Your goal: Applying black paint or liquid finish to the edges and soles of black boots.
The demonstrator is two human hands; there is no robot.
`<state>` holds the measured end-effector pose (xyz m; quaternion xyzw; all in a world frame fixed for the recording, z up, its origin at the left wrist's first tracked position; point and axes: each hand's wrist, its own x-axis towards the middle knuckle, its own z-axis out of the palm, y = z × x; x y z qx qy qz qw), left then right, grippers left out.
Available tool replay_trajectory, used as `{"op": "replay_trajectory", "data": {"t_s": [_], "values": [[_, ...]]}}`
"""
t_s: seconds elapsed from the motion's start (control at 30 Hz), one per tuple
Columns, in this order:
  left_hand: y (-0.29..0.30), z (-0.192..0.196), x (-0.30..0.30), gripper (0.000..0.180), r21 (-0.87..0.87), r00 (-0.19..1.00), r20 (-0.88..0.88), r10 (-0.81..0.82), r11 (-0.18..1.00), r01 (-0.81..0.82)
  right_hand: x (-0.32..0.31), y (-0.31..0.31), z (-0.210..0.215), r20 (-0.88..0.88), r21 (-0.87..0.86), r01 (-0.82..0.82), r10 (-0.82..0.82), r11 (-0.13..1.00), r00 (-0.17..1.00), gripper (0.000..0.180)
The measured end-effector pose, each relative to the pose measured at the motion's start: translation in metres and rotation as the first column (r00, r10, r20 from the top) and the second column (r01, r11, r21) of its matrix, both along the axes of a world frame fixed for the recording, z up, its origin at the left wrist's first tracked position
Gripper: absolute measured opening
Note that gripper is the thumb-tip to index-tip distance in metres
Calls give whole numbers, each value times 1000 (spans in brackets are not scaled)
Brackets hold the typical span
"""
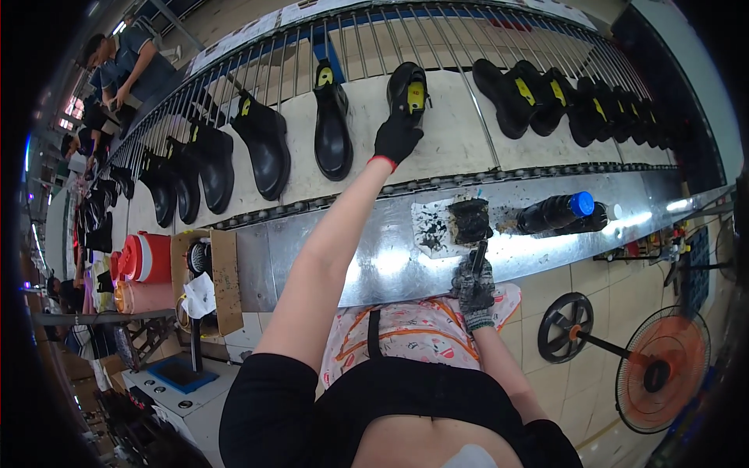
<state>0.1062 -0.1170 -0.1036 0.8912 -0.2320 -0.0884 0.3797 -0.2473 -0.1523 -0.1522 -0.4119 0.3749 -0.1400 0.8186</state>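
Note:
My left hand (399, 142), in a black glove with a red cuff, reaches far over the conveyor. Its fingers close round a black boot (403, 80) with a yellow tag inside its opening. Low at the near edge of the metal bench, my right hand (474, 295) wears a speckled grey glove, stained dark. It grips a slim dark tool (480, 253), which may be a brush; its head is hard to make out. The tool's tip points at a blackened pad (470, 220) lying on smeared white paper (433, 234).
Several more black boots (333, 132) line the conveyor (437, 148). Dark bottles (550, 212) lie on the bench (374, 257) at right. A cardboard box (226, 277) and red jug (148, 257) stand left. An orange fan (663, 366) is at lower right. Co-workers (129, 66) are at far left.

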Motion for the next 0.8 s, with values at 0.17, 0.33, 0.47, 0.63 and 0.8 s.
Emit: {"op": "replay_trajectory", "data": {"t_s": [0.17,0.33,0.47,0.63,0.8], "values": [[69,-55,-33,59,-64,998,29,58,996,-57,6,-4,3,66,162,55,-66,985,996,17],[127,-62,-55,57,-120,945,229,235,970,-212,0,2,-6,-60,-504,-154,143,850,988,19],[127,-84,-54,66,-228,876,357,325,939,-256,-21,-14,-33,511,422,-144,-104,895,853,18],[169,-55,-78,52,-225,828,318,462,885,-407,-10,1,8,-10,-89,14,-15,996,1000,25],[257,-45,-96,46,-242,660,397,638,766,-595,-1,3,15,-14,-144,-5,3,989,1000,33]]}}
